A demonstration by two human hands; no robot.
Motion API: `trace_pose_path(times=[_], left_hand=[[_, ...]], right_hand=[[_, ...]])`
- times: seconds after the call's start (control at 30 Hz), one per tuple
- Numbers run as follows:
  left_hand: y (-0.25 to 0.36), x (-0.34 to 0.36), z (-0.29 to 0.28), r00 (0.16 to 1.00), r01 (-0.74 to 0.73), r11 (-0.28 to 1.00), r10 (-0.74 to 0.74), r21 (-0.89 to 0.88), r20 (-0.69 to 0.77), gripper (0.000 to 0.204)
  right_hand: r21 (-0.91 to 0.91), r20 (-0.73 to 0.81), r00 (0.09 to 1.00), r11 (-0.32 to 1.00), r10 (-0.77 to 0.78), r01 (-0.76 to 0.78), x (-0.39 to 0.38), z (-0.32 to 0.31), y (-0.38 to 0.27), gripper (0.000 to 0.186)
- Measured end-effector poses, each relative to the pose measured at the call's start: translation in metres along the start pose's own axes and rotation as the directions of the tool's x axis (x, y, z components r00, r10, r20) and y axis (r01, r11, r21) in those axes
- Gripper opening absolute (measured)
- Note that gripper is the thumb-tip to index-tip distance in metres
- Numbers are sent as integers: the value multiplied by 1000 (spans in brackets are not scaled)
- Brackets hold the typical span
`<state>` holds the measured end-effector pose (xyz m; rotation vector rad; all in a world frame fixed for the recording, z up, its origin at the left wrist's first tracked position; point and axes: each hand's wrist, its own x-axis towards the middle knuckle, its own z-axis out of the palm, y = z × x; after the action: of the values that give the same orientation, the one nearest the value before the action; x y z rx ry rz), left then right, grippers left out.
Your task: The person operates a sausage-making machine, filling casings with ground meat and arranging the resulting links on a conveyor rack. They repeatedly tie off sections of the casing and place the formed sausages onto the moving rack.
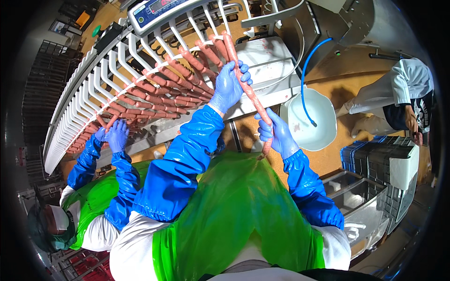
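Note:
A long pink sausage link strand runs from the end of a white hook rail down to my green apron. My left hand, in a blue glove, is closed around its upper part. Lower down and to the right, my right hand, also gloved, has its fingers wrapped round the same strand. The strand's lower end hangs just under my right hand, by the apron. To the left of my left hand, many linked sausages hang in rows from the white hooks.
At left, a co-worker's gloved hands touch hanging sausages. A white tub stands right of my right hand, with a blue hose hanging into it. Stacked crates and another person are at right. A control panel sits above the hooks.

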<state>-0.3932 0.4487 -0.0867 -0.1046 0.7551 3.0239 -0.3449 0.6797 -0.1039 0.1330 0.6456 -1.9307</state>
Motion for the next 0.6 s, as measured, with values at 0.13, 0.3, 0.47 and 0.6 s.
trace_pose_path(times=[0.13,0.3,0.47,0.6], left_hand=[[-6,7,12,1000,-27,999,27,-42,9,18],[-4,13,19,994,-82,997,82,12,-67,23],[-8,4,67,972,-59,992,82,112,-219,12],[0,27,50,997,83,990,-83,113,-9,23]], right_hand=[[39,10,1000,999,29,-30,-3,-1,-6,44],[-245,-234,952,960,-198,139,-4,8,-19,36],[-809,565,512,-557,-647,189,-1,-10,-32,7],[-880,182,836,294,-517,373,3,-6,-27,15]])
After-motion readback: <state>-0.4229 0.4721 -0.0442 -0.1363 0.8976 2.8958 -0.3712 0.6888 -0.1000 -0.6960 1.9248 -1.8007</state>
